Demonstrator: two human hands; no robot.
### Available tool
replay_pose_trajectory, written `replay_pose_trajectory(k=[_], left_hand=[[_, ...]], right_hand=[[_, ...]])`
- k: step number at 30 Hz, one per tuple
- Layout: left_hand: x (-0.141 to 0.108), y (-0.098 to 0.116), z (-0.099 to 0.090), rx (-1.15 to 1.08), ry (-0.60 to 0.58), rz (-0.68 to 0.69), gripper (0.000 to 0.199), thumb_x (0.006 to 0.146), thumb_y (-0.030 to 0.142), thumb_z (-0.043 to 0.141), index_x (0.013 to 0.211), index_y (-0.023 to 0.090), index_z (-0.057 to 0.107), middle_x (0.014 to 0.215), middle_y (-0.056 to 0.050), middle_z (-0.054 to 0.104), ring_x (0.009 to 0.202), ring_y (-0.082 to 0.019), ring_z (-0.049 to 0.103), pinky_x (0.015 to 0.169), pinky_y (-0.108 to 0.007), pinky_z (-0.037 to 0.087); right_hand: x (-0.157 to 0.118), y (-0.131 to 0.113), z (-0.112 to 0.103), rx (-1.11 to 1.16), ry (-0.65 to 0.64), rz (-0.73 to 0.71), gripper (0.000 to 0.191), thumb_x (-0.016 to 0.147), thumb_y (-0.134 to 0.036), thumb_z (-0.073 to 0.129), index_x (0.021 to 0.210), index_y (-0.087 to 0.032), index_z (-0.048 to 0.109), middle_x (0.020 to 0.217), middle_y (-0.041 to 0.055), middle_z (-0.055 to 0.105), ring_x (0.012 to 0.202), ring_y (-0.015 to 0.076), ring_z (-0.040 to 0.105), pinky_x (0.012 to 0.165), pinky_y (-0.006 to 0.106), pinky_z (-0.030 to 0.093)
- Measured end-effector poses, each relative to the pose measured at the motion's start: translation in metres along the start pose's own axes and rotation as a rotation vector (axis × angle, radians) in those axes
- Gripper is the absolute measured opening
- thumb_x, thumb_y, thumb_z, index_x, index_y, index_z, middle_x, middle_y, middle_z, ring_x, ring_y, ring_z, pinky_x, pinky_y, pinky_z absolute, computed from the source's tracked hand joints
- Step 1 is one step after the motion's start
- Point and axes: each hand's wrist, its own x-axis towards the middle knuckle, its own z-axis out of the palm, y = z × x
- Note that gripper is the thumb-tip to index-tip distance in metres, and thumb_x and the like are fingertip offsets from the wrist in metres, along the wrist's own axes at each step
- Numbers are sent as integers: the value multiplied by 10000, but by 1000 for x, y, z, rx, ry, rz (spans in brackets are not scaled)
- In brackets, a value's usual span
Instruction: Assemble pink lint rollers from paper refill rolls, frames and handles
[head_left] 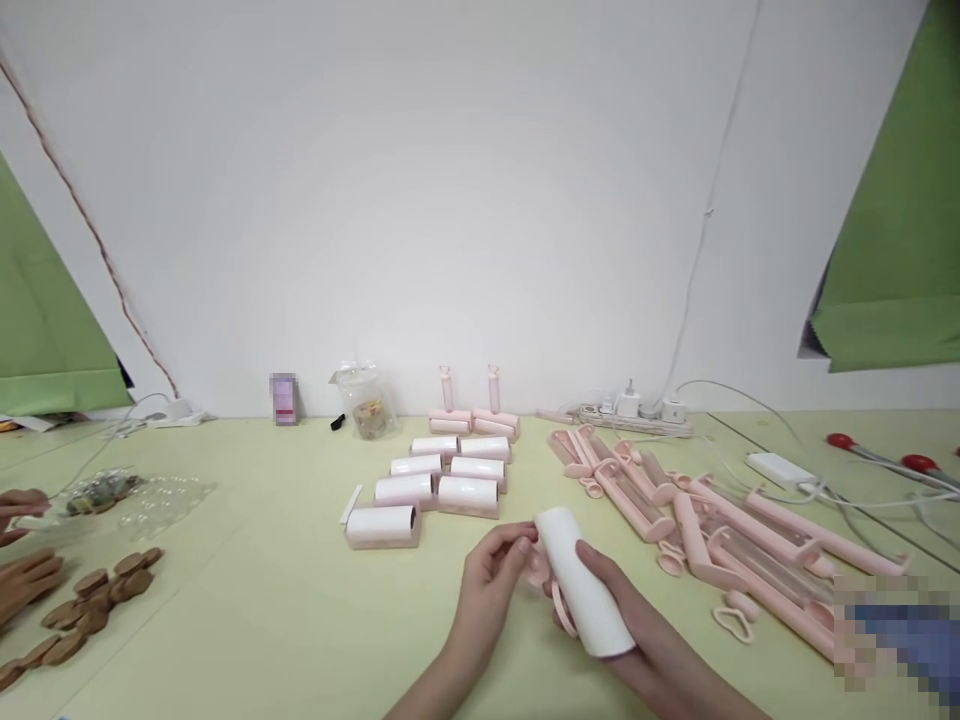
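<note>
A white roll (585, 585) is held tilted above the table in my right hand (619, 600), whose fingers wrap round it. Beside the roll, a pink curved part (564, 610) shows under its left side. My left hand (491, 575) is closed in a pinch at the roll's upper left end, on a small translucent pink piece (536, 566) partly hidden by the fingers. Beyond my hands, several white rolls in pink holders (382, 525) lie in two columns. Loose pink holder parts (697, 530) are heaped to the right.
Two upright pink pieces (493, 388) stand near the wall. A plastic bag (367, 405) and power strip (637, 420) are at the back. Another person's hands (26, 585) are at the left, near brown discs (90, 610). White cables and red-ended tools (919, 464) lie right.
</note>
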Motion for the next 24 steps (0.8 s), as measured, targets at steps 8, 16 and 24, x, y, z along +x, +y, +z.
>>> replay_pose_trajectory(k=[8, 16, 24], left_hand=[[-4, -7, 8, -200, 3, -70, 395, 751, 402, 568, 1082, 187, 557, 1113, -81, 579, 1034, -225, 520, 904, -352, 412], [12, -4, -10, -319, 231, -79, 313, 674, 347, 655, 899, 133, 618, 945, -98, 655, 928, -229, 581, 825, -354, 468], [-5, 13, -11, -163, -70, 32, 259, 809, 311, 484, 995, 178, 606, 1064, -88, 612, 1013, -238, 536, 884, -346, 408]], right_hand=[[6, -1, 1, 105, 66, -58, 193, 749, -322, 604, 844, -153, 601, 689, 10, 604, 601, 115, 557, 551, 216, 502], [0, 9, -1, -36, 107, 70, 259, 752, -382, 579, 742, -123, 593, 630, 44, 623, 519, 119, 556, 451, 207, 463], [3, 29, -5, -116, 49, 119, 284, 699, -434, 601, 765, -174, 508, 556, 10, 596, 422, 111, 531, 371, 197, 382]])
